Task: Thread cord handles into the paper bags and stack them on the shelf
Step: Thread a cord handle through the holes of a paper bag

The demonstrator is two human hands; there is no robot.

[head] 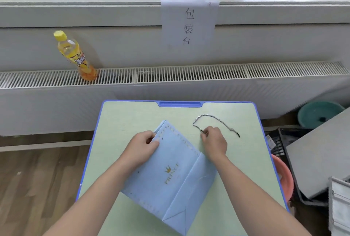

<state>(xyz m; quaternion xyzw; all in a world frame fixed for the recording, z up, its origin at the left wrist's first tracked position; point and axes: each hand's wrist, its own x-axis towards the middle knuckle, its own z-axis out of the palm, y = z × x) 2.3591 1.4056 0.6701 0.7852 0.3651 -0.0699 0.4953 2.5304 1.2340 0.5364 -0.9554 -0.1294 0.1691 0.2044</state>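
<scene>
A small packing spot in a room is shown. A white paper sign with hand-written words is taped under the window at the top. A green desk with a blue rim is set below.

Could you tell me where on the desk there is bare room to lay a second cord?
The far left corner of the desk is bare, beyond the bag and left hand. A strip along the right edge, beside the right hand, is bare too. The far right is taken by the cord; the middle is crowded.
</scene>
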